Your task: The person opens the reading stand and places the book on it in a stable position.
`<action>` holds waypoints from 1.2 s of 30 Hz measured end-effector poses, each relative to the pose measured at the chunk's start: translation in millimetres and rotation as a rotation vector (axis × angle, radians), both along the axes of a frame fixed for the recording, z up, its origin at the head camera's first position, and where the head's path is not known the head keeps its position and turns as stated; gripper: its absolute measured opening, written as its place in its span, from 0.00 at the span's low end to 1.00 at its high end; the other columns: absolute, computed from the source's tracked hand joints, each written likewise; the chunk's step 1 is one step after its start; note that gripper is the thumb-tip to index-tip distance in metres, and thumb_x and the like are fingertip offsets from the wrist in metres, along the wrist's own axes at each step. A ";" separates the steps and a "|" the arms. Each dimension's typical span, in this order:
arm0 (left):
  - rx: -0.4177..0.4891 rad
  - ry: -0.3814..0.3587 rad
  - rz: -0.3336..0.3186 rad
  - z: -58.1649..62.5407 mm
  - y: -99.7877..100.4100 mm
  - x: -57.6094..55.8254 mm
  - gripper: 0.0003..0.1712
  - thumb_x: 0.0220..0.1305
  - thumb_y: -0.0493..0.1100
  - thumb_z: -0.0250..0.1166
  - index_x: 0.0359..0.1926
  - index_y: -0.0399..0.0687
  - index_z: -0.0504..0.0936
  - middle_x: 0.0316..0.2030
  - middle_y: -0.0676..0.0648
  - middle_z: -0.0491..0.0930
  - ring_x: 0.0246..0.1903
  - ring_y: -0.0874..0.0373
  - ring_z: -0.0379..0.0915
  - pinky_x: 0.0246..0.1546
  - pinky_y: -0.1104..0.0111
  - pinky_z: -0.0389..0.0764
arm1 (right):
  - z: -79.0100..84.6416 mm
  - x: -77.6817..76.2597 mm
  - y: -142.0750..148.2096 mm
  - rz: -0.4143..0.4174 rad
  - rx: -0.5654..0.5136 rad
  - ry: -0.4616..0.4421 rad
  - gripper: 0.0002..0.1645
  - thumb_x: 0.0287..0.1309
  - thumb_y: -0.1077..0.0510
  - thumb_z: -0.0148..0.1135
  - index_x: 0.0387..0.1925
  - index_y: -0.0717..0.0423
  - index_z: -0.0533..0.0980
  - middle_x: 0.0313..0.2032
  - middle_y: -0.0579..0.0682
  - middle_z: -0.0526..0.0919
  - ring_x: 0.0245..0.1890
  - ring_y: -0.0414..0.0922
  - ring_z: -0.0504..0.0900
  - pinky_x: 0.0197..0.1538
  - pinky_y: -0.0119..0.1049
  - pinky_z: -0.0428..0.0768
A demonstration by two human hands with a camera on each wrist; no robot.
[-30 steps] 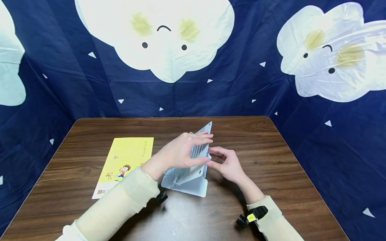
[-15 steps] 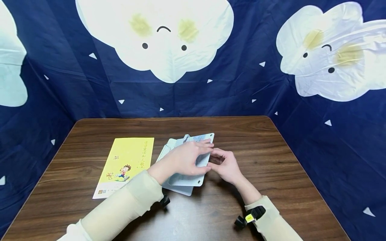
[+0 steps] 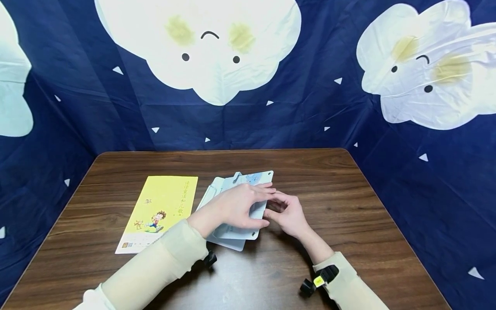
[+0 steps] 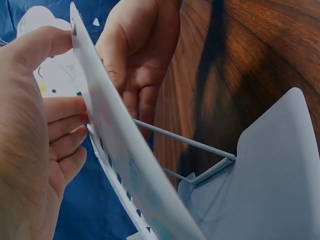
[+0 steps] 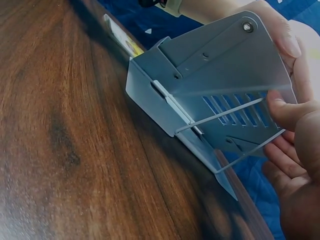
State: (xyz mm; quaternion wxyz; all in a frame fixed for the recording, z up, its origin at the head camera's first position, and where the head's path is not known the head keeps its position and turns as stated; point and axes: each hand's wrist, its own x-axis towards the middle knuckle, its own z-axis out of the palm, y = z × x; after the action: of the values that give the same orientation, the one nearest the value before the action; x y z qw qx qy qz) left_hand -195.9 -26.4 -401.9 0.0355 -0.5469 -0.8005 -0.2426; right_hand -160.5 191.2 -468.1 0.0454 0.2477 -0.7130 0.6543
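Observation:
A pale blue metal book stand (image 3: 236,233) stands tilted on the table, its front plate leaning over a flat base. Across that plate lies my left hand (image 3: 240,206), thumb and fingers stretched toward the right edge. My right hand (image 3: 288,215) is behind the plate's right edge. In the right wrist view, its thumb and fingers pinch the ends of the stand's wire leg (image 5: 220,116) against the slotted back of the plate. The left wrist view shows the left fingertips against the plate's face, with the wire running down to the base (image 4: 280,165).
A yellow picture book (image 3: 166,202) lies flat left of the stand, partly under the left sleeve. The brown wooden table (image 3: 329,181) ends at a blue curtain (image 3: 128,116) with white clouds. A black wrist camera (image 3: 325,275) sits on the right wrist.
The front plate has swung down from nearly upright to a lower slant, and the left hand has moved with it. The right hand stays by its edge.

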 end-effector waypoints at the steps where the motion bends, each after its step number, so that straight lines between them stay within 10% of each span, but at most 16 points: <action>1: -0.005 0.004 -0.005 0.8 0.2 0.4 0.38 0.63 0.58 0.72 0.67 0.40 0.82 0.69 0.45 0.77 0.75 0.56 0.62 0.74 0.64 0.64 | 0.0 0.2 0.1 -0.002 0.000 0.003 0.23 0.53 0.78 0.75 0.52 0.73 0.83 0.54 0.59 0.86 0.58 0.46 0.84 0.61 0.47 0.82; 24: -0.042 0.112 0.093 22.5 2.9 4.4 0.24 0.50 0.48 0.65 0.47 0.41 0.89 0.60 0.42 0.84 0.71 0.49 0.71 0.64 0.59 0.78 | -2.7 0.0 -8.3 0.005 -0.004 0.077 0.22 0.54 0.80 0.71 0.53 0.74 0.82 0.53 0.62 0.85 0.56 0.48 0.84 0.62 0.51 0.81; 36: -0.021 0.051 -0.033 21.5 1.8 5.1 0.11 0.55 0.48 0.69 0.35 0.47 0.88 0.49 0.50 0.89 0.70 0.55 0.71 0.66 0.67 0.74 | -2.5 0.1 -7.9 -0.009 0.011 0.077 0.24 0.54 0.78 0.70 0.55 0.73 0.81 0.52 0.55 0.86 0.53 0.44 0.84 0.60 0.39 0.83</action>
State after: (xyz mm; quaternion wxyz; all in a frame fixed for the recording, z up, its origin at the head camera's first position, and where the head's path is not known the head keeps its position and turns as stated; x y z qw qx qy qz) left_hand -190.8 -24.6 -380.4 0.0462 -0.5665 -0.7927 -0.2205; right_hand -160.4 183.3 -470.6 0.0743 0.2698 -0.7153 0.6404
